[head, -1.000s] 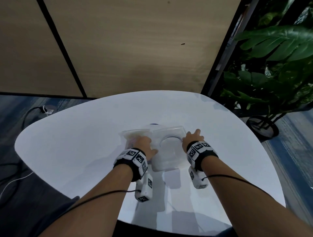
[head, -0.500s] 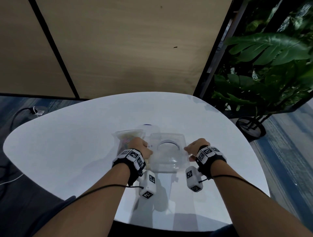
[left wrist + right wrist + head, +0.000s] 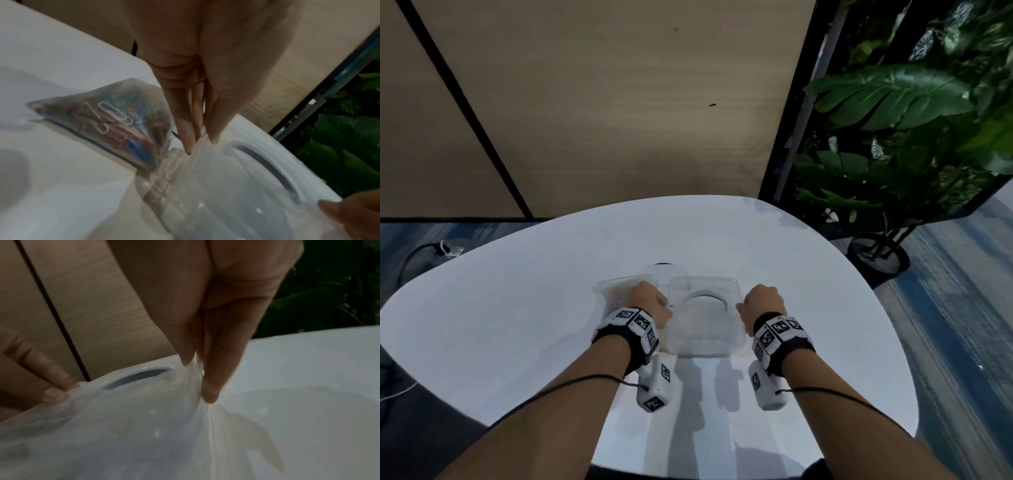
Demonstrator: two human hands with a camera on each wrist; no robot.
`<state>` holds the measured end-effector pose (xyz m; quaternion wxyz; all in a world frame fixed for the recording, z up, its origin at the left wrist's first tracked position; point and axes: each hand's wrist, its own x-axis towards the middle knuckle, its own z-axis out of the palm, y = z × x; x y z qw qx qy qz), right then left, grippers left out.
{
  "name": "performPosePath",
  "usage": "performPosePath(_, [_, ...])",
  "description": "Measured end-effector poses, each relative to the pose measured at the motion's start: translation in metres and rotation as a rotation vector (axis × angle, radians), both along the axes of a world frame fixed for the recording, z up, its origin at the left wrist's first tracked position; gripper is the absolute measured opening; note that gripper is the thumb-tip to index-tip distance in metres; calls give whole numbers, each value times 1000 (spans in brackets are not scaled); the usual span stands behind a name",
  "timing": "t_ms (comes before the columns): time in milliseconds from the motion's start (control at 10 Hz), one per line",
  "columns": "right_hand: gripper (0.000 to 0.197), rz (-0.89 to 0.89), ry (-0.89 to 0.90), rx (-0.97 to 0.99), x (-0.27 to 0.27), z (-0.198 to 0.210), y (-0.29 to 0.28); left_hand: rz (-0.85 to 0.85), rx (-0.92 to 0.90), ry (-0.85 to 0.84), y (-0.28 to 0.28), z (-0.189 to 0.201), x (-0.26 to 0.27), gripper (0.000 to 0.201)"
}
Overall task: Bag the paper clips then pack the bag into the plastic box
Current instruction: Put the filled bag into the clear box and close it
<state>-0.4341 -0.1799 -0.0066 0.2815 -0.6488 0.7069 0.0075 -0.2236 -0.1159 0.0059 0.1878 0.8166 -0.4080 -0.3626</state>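
Both hands clamped on the clear plastic box (image 3: 703,320) at table (image 3: 517,308) centre: left hand (image 3: 645,303) pinches its left edge, thumb and fingertips (image 3: 188,138) together on the rim; right hand (image 3: 762,303) pinches the right edge the same way, fingertips (image 3: 209,392) on the rim. Box lid shows a round recessed ring (image 3: 704,300). Bag (image 3: 115,123) of coloured paper clips (image 3: 114,113) lies on the table just left of the box, outside it, partly under the left hand.
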Motion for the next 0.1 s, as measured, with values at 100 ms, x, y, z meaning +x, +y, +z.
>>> performPosePath(100, [28,42,70,62,7,15,-27,-89,74,2,-3,-8,14,12])
